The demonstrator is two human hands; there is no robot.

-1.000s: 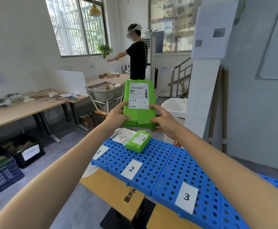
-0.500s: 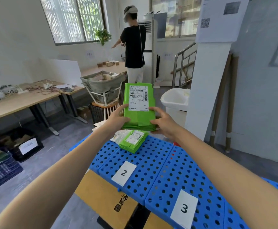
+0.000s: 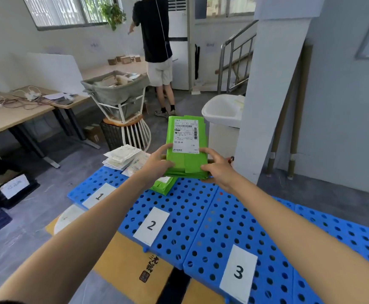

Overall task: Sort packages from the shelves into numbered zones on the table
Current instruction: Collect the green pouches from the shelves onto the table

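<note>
I hold a flat green package (image 3: 186, 156) with a white shipping label upright above the far edge of the table. My left hand (image 3: 157, 164) grips its lower left edge and my right hand (image 3: 216, 167) grips its lower right edge. Below it a smaller green package (image 3: 164, 186) lies on the blue perforated panel of zone 2 (image 3: 151, 226). White packages (image 3: 124, 157) are piled at the far end of zone 1 (image 3: 99, 196). The zone 3 (image 3: 238, 272) panel in front of my right forearm carries only its number card.
A white bin (image 3: 223, 110) and a white pillar (image 3: 271, 91) stand just beyond the table. A grey basket on a white stand (image 3: 117, 93) sits to the far left. A person (image 3: 157, 47) stands at the back by wooden desks (image 3: 14, 115). Crates (image 3: 8, 187) line the left floor.
My view has tilted down and closer to the table. The green package has come lower, nearer the blue panels, still held in both hands.
</note>
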